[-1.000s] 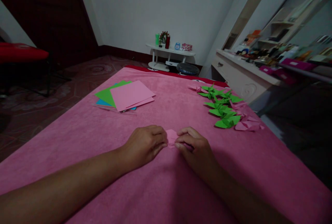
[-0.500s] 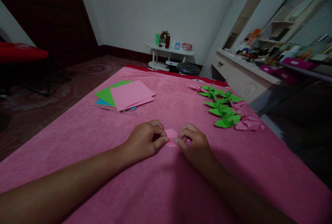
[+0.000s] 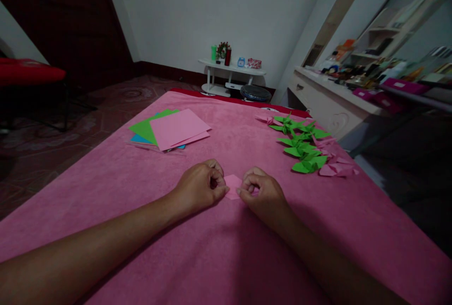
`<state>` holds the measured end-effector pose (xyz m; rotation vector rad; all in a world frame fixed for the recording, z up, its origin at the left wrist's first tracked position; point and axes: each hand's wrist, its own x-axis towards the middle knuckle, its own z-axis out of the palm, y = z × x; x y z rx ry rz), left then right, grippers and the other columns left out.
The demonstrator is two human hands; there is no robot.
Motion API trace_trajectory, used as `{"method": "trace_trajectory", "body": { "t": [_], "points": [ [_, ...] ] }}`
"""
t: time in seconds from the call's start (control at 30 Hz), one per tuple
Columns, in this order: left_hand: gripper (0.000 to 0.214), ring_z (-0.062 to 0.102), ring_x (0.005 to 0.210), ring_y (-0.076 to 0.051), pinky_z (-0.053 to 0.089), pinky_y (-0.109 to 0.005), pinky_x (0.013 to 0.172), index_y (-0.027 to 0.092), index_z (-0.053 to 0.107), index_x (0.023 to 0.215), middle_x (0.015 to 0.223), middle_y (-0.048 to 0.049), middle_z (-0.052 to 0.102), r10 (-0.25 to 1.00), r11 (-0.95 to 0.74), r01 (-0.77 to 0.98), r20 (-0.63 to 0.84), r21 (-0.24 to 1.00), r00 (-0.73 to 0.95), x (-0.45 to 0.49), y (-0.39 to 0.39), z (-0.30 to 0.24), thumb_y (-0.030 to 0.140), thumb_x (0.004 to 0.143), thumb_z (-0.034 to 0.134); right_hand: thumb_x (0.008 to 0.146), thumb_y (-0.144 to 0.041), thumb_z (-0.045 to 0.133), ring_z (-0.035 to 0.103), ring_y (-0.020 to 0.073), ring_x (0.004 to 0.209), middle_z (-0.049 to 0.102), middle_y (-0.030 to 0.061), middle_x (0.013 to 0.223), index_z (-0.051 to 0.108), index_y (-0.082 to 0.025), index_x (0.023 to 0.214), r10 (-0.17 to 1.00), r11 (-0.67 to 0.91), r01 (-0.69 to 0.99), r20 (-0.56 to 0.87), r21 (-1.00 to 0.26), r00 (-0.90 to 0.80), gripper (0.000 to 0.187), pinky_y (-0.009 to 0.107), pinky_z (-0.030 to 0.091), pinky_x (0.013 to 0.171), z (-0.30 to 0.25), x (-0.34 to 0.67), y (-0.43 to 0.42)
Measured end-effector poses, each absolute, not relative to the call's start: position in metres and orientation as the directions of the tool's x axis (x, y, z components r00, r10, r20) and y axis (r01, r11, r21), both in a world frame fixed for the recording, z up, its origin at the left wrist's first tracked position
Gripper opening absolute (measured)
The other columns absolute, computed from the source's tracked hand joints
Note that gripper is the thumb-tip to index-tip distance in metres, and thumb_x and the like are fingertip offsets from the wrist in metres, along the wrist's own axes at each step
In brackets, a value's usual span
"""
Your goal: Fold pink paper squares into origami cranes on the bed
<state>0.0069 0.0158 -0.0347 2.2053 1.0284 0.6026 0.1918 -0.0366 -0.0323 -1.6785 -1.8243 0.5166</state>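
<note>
A small folded pink paper lies on the pink cloth between my two hands. My left hand is curled, its fingertips pinching the paper's left edge. My right hand is curled too and pinches the paper's right edge. Both forearms rest on the cloth. Most of the paper is covered by my fingers.
A stack of flat paper sheets, pink over green and blue, lies at the far left. Several folded green and pink paper figures lie at the far right. A white dresser stands right, a low white shelf by the wall.
Both hands have slid a little away from me with the folded paper, and the paper now lies flatter between the fingertips.
</note>
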Motion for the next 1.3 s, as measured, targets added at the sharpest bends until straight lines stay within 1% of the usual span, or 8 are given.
{"method": "trace_trajectory", "body": {
  "t": [0.4,0.57,0.67,0.8,0.9,1.0,1.1,1.3],
  "points": [
    [0.017,0.051,0.064,-0.01,0.039,-0.022,0.057,0.015,0.06,0.057,0.081,-0.0025,0.058,0.801,-0.495,0.511,0.141,0.703,0.582,0.0084,0.0153,-0.0324,0.023,0.071,0.062,0.065,-0.012,0.059,0.048,0.0097,0.056,0.052,-0.0016,0.068,0.053,-0.018,0.053,0.99,0.112,0.763,0.134,-0.637,-0.033,0.014,0.022,0.038,0.053,-0.0324,0.1926,-0.0337],
    [0.018,0.048,0.058,-0.009,0.036,-0.021,0.052,0.015,0.059,0.058,0.073,-0.001,0.056,0.81,-0.458,0.517,0.1,0.723,0.578,0.0074,0.0172,-0.0348,0.024,0.073,0.06,0.065,-0.01,0.056,0.048,0.0094,0.057,0.052,-0.0018,0.068,0.053,-0.018,0.052,0.981,0.162,0.732,0.185,-0.661,-0.051,0.016,0.021,0.037,0.053,-0.0337,0.1926,-0.0359],
    [0.02,0.05,0.062,-0.009,0.037,-0.021,0.054,0.015,0.06,0.057,0.079,-0.0019,0.057,0.791,-0.478,0.492,0.114,0.728,0.601,0.0062,0.017,-0.0343,0.024,0.074,0.059,0.065,-0.009,0.056,0.048,0.0098,0.058,0.052,-0.0018,0.067,0.053,-0.018,0.051,0.978,0.181,0.699,0.202,-0.692,-0.052,0.016,0.021,0.037,0.053,-0.0345,0.1925,-0.0366],
    [0.018,0.052,0.068,-0.01,0.039,-0.021,0.06,0.015,0.061,0.058,0.085,-0.0024,0.058,0.771,-0.496,0.454,0.135,0.74,0.622,0.005,0.0165,-0.0332,0.023,0.074,0.059,0.065,-0.01,0.055,0.05,0.0106,0.061,0.053,-0.0011,0.069,0.051,-0.018,0.05,0.984,0.157,0.665,0.171,-0.731,-0.044,0.018,0.022,0.038,0.055,-0.0339,0.1913,-0.0374],
    [0.017,0.052,0.069,-0.01,0.04,-0.022,0.061,0.016,0.062,0.06,0.088,-0.0018,0.057,0.78,-0.481,0.447,0.136,0.754,0.61,0.0041,0.0168,-0.0345,0.023,0.074,0.06,0.067,-0.012,0.055,0.052,0.0111,0.063,0.053,-0.0007,0.07,0.051,-0.018,0.051,0.986,0.143,0.641,0.161,-0.754,-0.03,0.018,0.022,0.039,0.057,-0.0342,0.191,-0.0383],
    [0.016,0.052,0.067,-0.009,0.04,-0.022,0.06,0.016,0.062,0.061,0.09,-0.0014,0.057,0.785,-0.467,0.448,0.124,0.762,0.607,0.0035,0.0167,-0.0357,0.024,0.075,0.059,0.068,-0.014,0.057,0.052,0.011,0.064,0.055,-0.0004,0.073,0.055,-0.018,0.054,0.986,0.147,0.626,0.167,-0.766,-0.027,0.014,0.022,0.039,0.057,-0.0361,0.1919,-0.0386],
    [0.017,0.052,0.066,-0.009,0.039,-0.021,0.059,0.015,0.061,0.06,0.09,-0.0021,0.057,0.783,-0.473,0.449,0.128,0.758,0.609,0.0043,0.0156,-0.0349,0.022,0.075,0.058,0.068,-0.015,0.057,0.052,0.0106,0.064,0.056,0.0001,0.076,0.055,-0.017,0.053,0.985,0.152,0.634,0.168,-0.758,-0.035,0.016,0.022,0.039,0.057,-0.0374,0.1921,-0.0382],
    [0.017,0.049,0.062,-0.009,0.038,-0.022,0.056,0.015,0.059,0.056,0.087,-0.0027,0.058,0.801,-0.485,0.52,0.12,0.703,0.586,0.0084,0.0125,-0.0283,0.022,0.072,0.058,0.066,-0.011,0.055,0.05,0.0103,0.06,0.054,-0.0009,0.071,0.051,-0.018,0.052,0.987,0.122,0.724,0.16,-0.679,-0.017,0.016,0.022,0.038,0.056,-0.0343,0.1885,-0.0372]
  ]
}}
